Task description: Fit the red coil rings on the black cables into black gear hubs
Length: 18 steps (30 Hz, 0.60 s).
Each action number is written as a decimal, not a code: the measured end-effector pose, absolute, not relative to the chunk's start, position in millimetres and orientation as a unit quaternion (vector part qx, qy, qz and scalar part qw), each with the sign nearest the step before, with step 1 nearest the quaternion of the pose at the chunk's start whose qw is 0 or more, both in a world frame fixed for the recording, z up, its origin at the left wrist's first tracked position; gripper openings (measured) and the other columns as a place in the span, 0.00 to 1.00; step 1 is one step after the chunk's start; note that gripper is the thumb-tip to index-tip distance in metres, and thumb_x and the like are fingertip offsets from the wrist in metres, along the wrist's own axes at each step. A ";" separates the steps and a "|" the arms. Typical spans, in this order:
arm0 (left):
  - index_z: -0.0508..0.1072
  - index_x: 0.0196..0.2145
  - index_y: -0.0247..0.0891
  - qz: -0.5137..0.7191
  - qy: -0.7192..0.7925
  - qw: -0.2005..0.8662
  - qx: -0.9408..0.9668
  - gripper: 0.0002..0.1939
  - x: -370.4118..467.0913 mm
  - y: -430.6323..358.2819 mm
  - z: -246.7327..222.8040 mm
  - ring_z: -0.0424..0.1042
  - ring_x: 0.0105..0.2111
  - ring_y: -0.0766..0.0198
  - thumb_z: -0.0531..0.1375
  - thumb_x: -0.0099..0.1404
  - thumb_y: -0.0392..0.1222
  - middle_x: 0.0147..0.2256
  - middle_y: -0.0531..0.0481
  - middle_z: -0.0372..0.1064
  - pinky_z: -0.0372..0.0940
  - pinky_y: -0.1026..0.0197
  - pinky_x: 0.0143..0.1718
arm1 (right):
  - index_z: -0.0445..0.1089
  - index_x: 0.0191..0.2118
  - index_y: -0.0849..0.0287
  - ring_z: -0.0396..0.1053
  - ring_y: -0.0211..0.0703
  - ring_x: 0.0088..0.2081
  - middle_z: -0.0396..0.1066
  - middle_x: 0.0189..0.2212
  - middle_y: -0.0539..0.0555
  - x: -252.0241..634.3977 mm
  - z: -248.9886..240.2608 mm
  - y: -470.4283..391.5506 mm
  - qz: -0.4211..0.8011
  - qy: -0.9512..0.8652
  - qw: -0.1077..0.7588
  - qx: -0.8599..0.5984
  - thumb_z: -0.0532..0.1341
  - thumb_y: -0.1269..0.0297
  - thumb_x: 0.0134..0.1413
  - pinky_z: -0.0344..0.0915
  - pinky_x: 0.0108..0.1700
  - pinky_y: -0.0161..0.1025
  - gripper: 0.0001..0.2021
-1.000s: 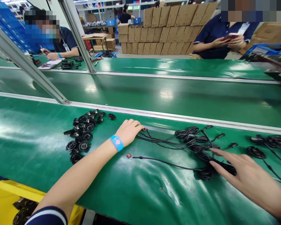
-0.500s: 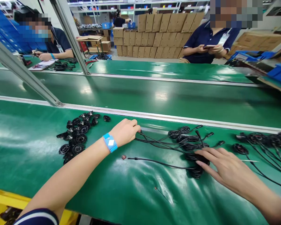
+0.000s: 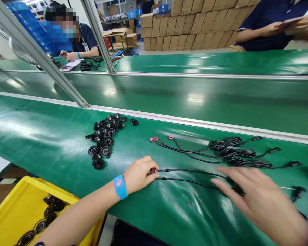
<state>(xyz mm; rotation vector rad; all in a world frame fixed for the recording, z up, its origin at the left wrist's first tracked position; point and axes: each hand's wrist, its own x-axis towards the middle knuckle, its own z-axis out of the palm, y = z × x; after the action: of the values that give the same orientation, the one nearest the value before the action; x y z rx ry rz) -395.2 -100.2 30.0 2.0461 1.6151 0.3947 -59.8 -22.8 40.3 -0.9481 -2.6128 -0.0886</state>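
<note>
My left hand (image 3: 140,174), with a blue wrist strap (image 3: 120,187), pinches the red-tipped end (image 3: 153,170) of a black cable on the green mat (image 3: 53,143). Two black cables (image 3: 192,177) run from there to the right, under my right hand (image 3: 259,201). That hand is blurred and lies flat with fingers spread on a dark cable coil (image 3: 237,189). Farther back lie more coiled cables (image 3: 233,150), whose small red ring ends (image 3: 154,139) point left.
A pile of black round toothed parts (image 3: 105,140) lies left of the cables. A yellow bin (image 3: 20,205) holding similar parts stands below the mat's near edge. A metal rail (image 3: 195,121) and slanted post (image 3: 74,92) border the conveyor. Two people sit across the line.
My left hand has pulled back from the far cable ends by the rail to the near cables' ends. My right hand stays on the coil. The view has shifted left and down.
</note>
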 end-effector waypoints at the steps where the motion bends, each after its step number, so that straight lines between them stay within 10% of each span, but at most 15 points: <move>1: 0.75 0.42 0.41 0.151 0.599 0.261 0.742 0.07 -393.7 -105.0 30.8 0.73 0.32 0.66 0.64 0.65 0.39 0.36 0.52 0.71 0.68 0.66 0.33 | 0.72 0.48 0.57 0.68 0.47 0.38 0.74 0.38 0.55 -81.4 41.7 -31.1 -0.004 -0.936 0.175 -0.307 0.54 0.49 0.68 0.63 0.43 0.45 0.18; 11: 0.69 0.45 0.41 0.203 0.573 0.346 0.714 0.28 -425.0 -122.9 34.1 0.72 0.39 0.60 0.71 0.53 0.59 0.41 0.50 0.71 0.67 0.61 0.39 | 0.72 0.43 0.57 0.63 0.47 0.35 0.68 0.31 0.52 -195.2 18.4 -71.6 0.142 -0.946 0.152 -0.249 0.62 0.66 0.61 0.58 0.37 0.44 0.05; 18: 0.76 0.43 0.41 0.246 0.529 0.403 0.705 0.09 -423.5 -128.3 32.2 0.74 0.42 0.62 0.66 0.65 0.41 0.41 0.50 0.76 0.66 0.61 0.46 | 0.69 0.41 0.57 0.66 0.43 0.37 0.72 0.36 0.52 -189.6 21.8 -72.6 0.217 -0.923 0.199 -0.248 0.56 0.68 0.66 0.62 0.38 0.41 0.04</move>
<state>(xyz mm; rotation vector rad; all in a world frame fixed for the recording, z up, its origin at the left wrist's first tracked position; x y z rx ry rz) -423.5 -128.3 32.2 1.7815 1.3376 0.6223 -189.6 -72.6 21.8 -0.6921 -2.5809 0.6063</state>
